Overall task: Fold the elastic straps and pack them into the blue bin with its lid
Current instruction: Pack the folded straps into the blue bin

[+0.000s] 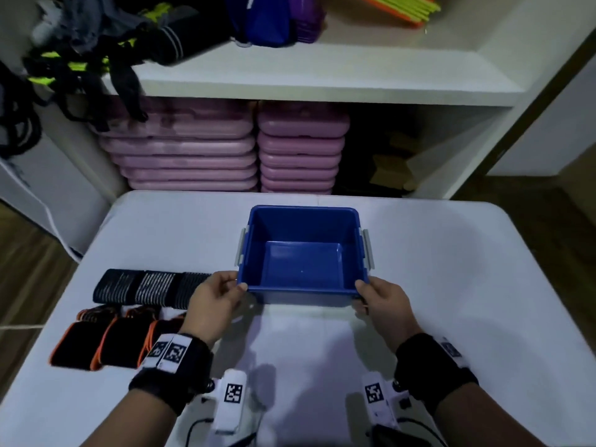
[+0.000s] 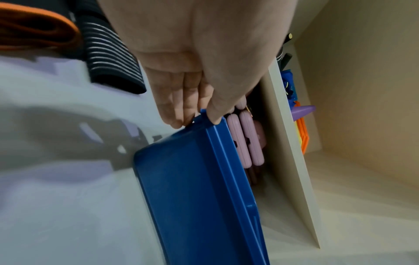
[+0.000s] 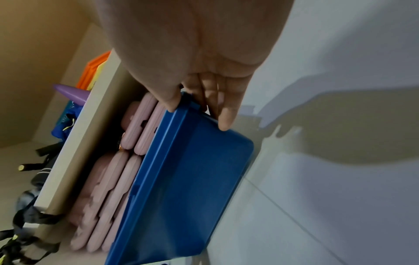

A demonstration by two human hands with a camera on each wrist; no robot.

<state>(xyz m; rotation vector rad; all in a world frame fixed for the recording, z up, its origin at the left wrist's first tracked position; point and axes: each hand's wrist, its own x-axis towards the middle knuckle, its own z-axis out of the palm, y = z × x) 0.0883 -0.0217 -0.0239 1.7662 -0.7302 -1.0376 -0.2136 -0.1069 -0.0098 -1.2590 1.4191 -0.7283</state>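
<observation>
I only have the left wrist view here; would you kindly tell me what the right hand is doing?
Observer: The right hand grips the near right corner of the blue bin, opposite the left hand.
Operator: Thank you. Is anything inside the bin?
Observer: No, the head view shows its floor bare.
Operator: How many straps are waiting?
Observer: Three striped dark straps and three orange-edged black straps lie left of the bin.

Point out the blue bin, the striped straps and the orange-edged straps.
blue bin (image 1: 303,290): head view, near wall.
striped straps (image 1: 154,287): head view, middle strap of the row.
orange-edged straps (image 1: 121,345): head view, middle strap's black face.
</observation>
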